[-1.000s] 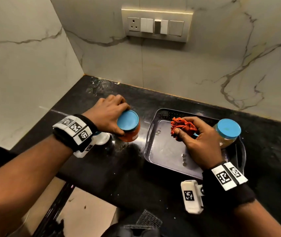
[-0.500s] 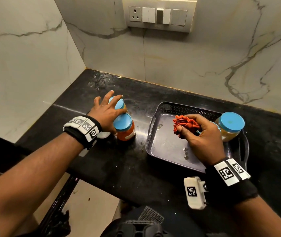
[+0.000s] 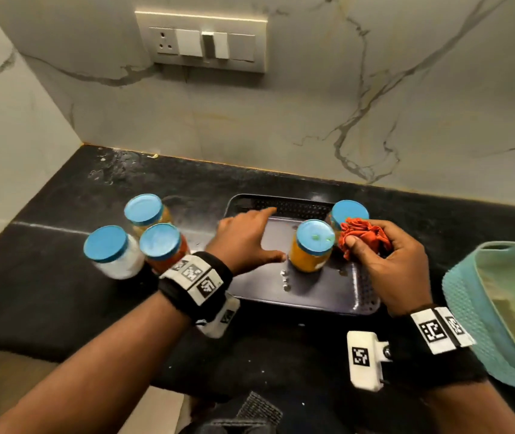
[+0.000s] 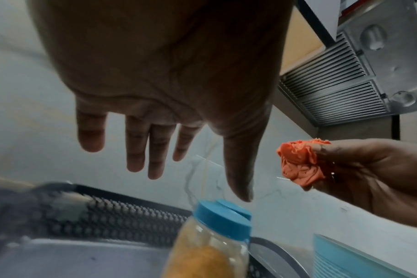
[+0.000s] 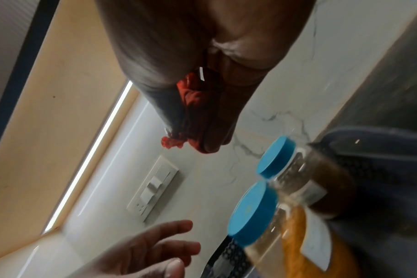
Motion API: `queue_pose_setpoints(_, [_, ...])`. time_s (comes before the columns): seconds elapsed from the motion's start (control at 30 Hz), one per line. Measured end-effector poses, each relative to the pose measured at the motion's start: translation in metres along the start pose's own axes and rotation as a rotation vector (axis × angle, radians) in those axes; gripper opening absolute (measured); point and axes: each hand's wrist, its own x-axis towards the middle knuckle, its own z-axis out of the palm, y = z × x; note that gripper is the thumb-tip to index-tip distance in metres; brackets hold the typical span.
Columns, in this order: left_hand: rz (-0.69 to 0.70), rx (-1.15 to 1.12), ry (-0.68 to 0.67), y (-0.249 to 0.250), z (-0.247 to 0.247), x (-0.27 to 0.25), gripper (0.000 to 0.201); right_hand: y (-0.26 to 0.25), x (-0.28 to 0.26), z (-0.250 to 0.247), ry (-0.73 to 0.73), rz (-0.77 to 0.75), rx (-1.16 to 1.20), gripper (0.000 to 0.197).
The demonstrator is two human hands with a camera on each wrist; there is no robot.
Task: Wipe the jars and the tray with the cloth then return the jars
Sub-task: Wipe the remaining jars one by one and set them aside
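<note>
The left hand [image 3: 247, 239] hovers over the grey plastic tray [image 3: 312, 292], fingers spread and straight, holding nothing. The right hand [image 3: 391, 264] is curled round a crumpled orange-red cloth [image 3: 361, 236], held above the tray's right side. The tray is rectangular with perforated walls and a smooth floor bearing water droplets.

Two clear cylindrical jars with round blue lids stand in the tray: a yellow-powder jar [image 3: 311, 245] with a white label, and a brown-contents jar [image 3: 348, 213] behind it. Three similar jars stand together on the black stone countertop [image 3: 62, 308], left of the tray: a white-contents jar [image 3: 110, 252], a red-contents jar [image 3: 163, 244] and a yellowish jar [image 3: 145, 209]. No label text is legible.

A teal textured basket [image 3: 485, 308] sits at the right.
</note>
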Motion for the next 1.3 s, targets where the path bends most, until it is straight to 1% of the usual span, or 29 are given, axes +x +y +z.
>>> queue_pose_setpoints(0.1, [-0.023, -0.062, -0.092, 0.034, 0.017, 0.022, 0.118, 0.006, -0.005, -0.033, 0.08, 0.042, -0.045, 0.025])
queue_pose_setpoints(0.17, [-0.042, -0.081, -0.133, 0.042, 0.024, 0.034, 0.126, 0.011, -0.009, -0.047, 0.116, 0.065, -0.074, 0.025])
queue_pose_setpoints(0.27, [-0.038, -0.08, -0.165, 0.049, 0.034, 0.05, 0.128, 0.018, -0.015, -0.062, 0.136, 0.084, -0.097, 0.026])
queue_pose_setpoints(0.33, [-0.035, -0.083, -0.173, 0.048, 0.041, 0.057, 0.123, 0.021, -0.017, -0.064, 0.133, 0.092, -0.091, 0.026])
queue_pose_setpoints(0.5, [0.017, -0.158, -0.179, 0.049, 0.05, 0.067, 0.1, 0.024, -0.012, -0.06, 0.119, 0.111, -0.046, 0.025])
queue_pose_setpoints(0.6, [0.039, -0.252, -0.135, 0.047, 0.053, 0.068, 0.093, 0.025, -0.006, -0.054, 0.109, 0.133, -0.022, 0.03])
queue_pose_setpoints(0.7, [0.062, -0.423, -0.058, 0.04, 0.05, 0.063, 0.095, 0.023, -0.002, -0.048, 0.113, 0.155, 0.029, 0.038])
queue_pose_setpoints(0.73, [0.068, -0.522, -0.027, 0.038, 0.048, 0.06, 0.093, 0.022, -0.001, -0.047, 0.107, 0.157, 0.038, 0.039])
queue_pose_setpoints(0.8, [0.093, -0.779, 0.025, 0.04, 0.035, 0.047, 0.086, 0.017, 0.0, -0.044, 0.078, 0.152, 0.052, 0.035])
queue_pose_setpoints(0.9, [0.145, -1.115, 0.052, 0.046, 0.018, 0.024, 0.09, 0.003, 0.004, -0.04, 0.021, 0.118, 0.144, 0.03])
queue_pose_setpoints(0.97, [0.201, -1.217, 0.089, 0.052, 0.013, 0.015, 0.096, -0.012, 0.007, -0.04, -0.008, 0.083, 0.198, 0.03])
queue_pose_setpoints(1.0, [0.226, -1.252, 0.133, 0.047, 0.006, 0.003, 0.097, -0.028, 0.007, -0.034, -0.027, 0.045, 0.194, 0.03])
queue_pose_setpoints(1.1, [0.254, -1.267, 0.148, 0.057, 0.001, 0.001, 0.094, -0.052, 0.017, -0.044, -0.081, -0.058, 0.184, 0.032])
queue_pose_setpoints(1.2, [0.291, -1.268, 0.12, 0.054, -0.004, -0.008, 0.09, -0.08, 0.023, -0.045, -0.19, -0.155, 0.15, 0.045])
queue_pose_setpoints(1.23, [0.292, -1.27, 0.108, 0.053, -0.004, -0.01, 0.089, -0.089, 0.025, -0.044, -0.221, -0.19, 0.117, 0.049])
queue_pose_setpoints(1.3, [0.291, -1.293, 0.093, 0.053, -0.008, -0.016, 0.088, -0.1, 0.031, -0.034, -0.268, -0.315, -0.059, 0.052])
